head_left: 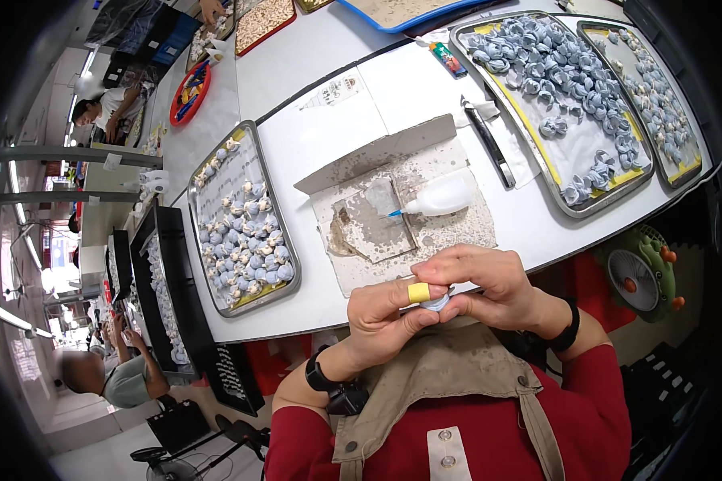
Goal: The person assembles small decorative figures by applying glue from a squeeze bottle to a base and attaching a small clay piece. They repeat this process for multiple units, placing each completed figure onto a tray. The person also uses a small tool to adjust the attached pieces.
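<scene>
Close in front of my chest, my left hand (pixel 379 317) and my right hand (pixel 493 286) meet around a small blue-grey piece (pixel 436 304). Both hands pinch it between thumbs and fingers, which cover most of it. Yellow tape (pixel 418 293) wraps a finger of my left hand. Just beyond my hands lies a stained cardboard sheet (pixel 467 228) with a raised back flap. On it rests a white squeeze bottle (pixel 445 196), its blue tip pointing left.
A left tray (pixel 295 276) holds rounded blue-and-cream pieces. Trays of curled blue-grey pieces (pixel 590 96) and smaller blue-and-cream pieces (pixel 658 100) stand right. A black-handled tool (pixel 488 140) and a lighter (pixel 449 60) lie nearby. Other people (pixel 132 381) work at left.
</scene>
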A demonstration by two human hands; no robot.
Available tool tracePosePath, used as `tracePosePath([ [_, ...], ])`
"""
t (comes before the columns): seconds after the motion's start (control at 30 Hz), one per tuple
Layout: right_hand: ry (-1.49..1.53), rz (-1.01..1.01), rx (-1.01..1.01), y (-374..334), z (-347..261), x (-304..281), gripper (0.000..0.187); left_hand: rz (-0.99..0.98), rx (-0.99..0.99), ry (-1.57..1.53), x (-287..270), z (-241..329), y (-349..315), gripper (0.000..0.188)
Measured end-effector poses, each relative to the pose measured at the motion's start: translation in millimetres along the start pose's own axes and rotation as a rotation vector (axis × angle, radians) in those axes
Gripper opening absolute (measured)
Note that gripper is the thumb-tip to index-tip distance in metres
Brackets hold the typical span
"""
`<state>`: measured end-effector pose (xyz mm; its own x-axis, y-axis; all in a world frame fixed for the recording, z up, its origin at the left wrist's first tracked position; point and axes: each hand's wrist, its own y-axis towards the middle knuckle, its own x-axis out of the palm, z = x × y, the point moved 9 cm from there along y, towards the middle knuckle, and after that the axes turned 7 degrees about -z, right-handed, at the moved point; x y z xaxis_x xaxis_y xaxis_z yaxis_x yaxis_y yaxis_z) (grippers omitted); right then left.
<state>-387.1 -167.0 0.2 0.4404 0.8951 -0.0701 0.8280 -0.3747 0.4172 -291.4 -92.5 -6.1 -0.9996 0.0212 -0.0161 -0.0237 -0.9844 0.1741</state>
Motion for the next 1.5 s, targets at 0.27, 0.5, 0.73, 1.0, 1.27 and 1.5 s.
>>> tracePosePath([
  [0.27, 0.003, -0.060, 0.024, 17, 11, 14, 0.044, -0.094, -0.147, 0.085, -22, 2, -2, 0.028],
  [0.5, -0.029, 0.111, 0.232, 15, 27, -1, 0.034, 0.839, -0.412, 1.232, -325, 43, -54, 0.034],
  [0.73, -0.338, 0.222, 0.248, 12, 16, -15, 0.014, 0.653, -0.686, 1.544, -448, -1, -29, 0.030],
  [1.0, -0.625, 0.307, 0.191, 25, 6, -33, 0.011, 0.653, -0.408, 1.587, -506, -30, -15, 0.023],
  [1.27, -0.859, 0.205, 0.319, 26, 33, -53, 0.041, 0.606, -0.202, -0.278, -305, 5, -26, 0.026],
  [1.5, -0.958, 0.133, 0.369, 18, 46, -40, 0.045, 0.246, -0.460, -0.696, -89, -50, -51, 0.036],
])
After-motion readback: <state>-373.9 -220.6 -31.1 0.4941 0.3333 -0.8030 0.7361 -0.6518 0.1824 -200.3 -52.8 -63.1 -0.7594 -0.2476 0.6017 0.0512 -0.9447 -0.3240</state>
